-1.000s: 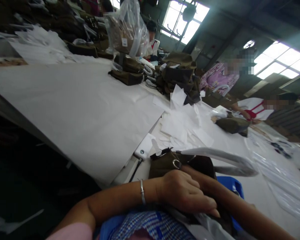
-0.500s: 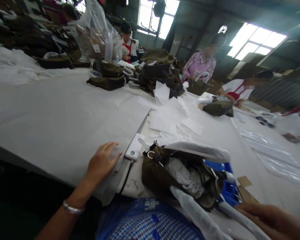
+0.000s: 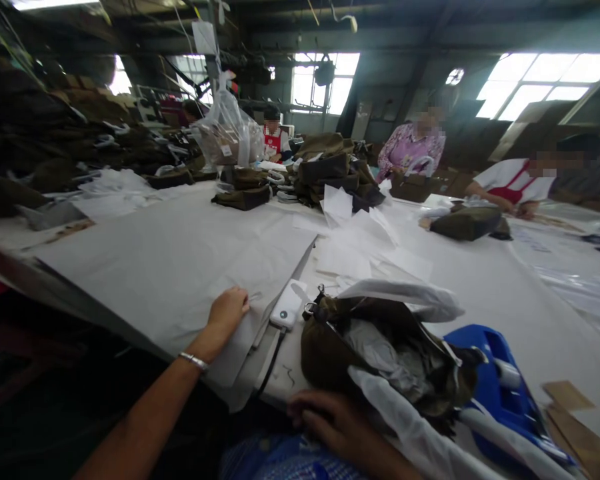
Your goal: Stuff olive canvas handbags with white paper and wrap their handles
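My left hand (image 3: 229, 308) is closed over the white paper sheet (image 3: 180, 260), fingertips pinched together. A thin, pale bit shows at the fingertips, too small to name. Low in front of me, my right hand (image 3: 337, 423) is loosely curled with a gap between thumb and fingers, and nothing shows in it. Just beyond it lies an open dark olive handbag (image 3: 325, 353), its handles wrapped in white (image 3: 395, 407) and grey-white stuffing (image 3: 380, 347) inside. Between the left hand and the handbag sits a white power bank (image 3: 286, 308) with a black cable.
A blue plastic tool (image 3: 485, 340) lies right of the handbag, near brown card pieces (image 3: 570, 397). Loose white papers (image 3: 350, 257) spread behind it. Stacked olive bags (image 3: 325, 170) and a bag in clear plastic (image 3: 227, 137) stand farther back. Several people work across the table.
My left hand has gone from spread fingers to a pinch on the paper. My right hand has moved left, from beside the handbag's handle to its near side. The view has shifted and levelled.
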The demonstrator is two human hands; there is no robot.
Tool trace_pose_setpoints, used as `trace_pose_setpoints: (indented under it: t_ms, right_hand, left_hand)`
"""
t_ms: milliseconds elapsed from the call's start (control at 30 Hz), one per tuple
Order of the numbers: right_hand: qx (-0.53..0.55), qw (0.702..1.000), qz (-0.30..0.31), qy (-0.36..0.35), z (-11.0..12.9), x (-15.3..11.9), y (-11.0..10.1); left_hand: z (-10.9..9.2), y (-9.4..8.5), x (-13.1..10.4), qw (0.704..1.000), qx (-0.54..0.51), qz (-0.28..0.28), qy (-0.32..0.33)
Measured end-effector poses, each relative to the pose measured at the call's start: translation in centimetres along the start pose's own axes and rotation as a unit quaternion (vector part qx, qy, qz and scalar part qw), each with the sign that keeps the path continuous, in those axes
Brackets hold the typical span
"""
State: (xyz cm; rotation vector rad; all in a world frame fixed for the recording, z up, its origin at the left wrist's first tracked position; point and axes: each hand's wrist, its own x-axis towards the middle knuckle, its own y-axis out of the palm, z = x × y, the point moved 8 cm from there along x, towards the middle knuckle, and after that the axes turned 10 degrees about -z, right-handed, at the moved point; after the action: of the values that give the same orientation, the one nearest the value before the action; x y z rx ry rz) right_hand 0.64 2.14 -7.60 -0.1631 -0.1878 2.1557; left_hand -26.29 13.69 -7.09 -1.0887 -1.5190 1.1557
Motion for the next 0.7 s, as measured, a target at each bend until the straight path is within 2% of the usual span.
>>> trace_pose_setpoints:
  t_ms: [67,233,467,600,700]
  right_hand:
    - [0.063,0.998,0.011,0.013,-0.8,1.5,1.7]
    - [0.209,0.976,-0.031,0.056,-1.7,4.9,4.3]
    - [0.365,0.915,-0.137,0.102,-2.4,10.0,5.4]
    - [0.433,0.868,-0.204,0.130,-3.0,12.2,5.6]
    - [0.484,0.836,-0.218,0.136,-3.3,13.9,6.1]
  left_hand:
    - [0.3,0.1,0.2,1.000,-0.008,0.003,-0.005]
    - [1.7,0.4,0.8,0.998,-0.055,-0.002,-0.020]
    - [3.8,-0.2,1.6,0.987,-0.152,-0.026,-0.039]
    - [4.9,-1.5,2.0,0.978,-0.186,-0.077,-0.051]
    - [6.0,-2.5,2.6,0.968,-0.203,-0.123,-0.076]
